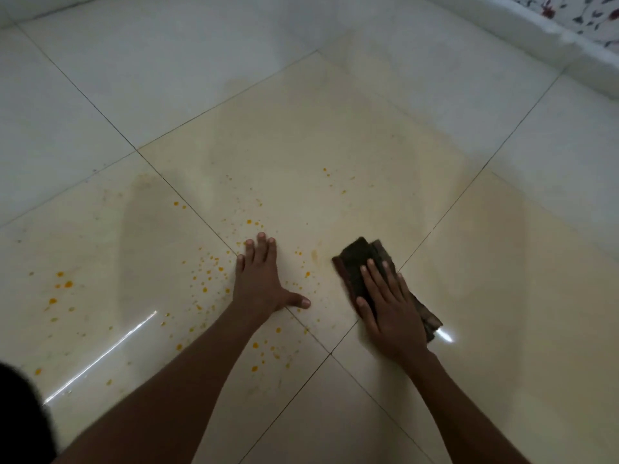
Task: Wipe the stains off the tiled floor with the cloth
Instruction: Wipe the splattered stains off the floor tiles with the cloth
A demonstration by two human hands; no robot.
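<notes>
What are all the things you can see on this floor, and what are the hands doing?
cloth: one, dark brown, folded, on the floor right of centre, under the right hand
stains: many small spots, orange-yellow, scattered across the tiles at left and centre, around the left hand
tiled floor: large glossy tiles, cream, with thin dark joints, filling the view
patterned fabric: one, white with dark and red leafy print, top right corner
dark shape: one, black, bottom left corner, cannot tell what it is
left hand: one, flat on the floor, fingers straight
right hand: one, pressing flat on the cloth
</notes>
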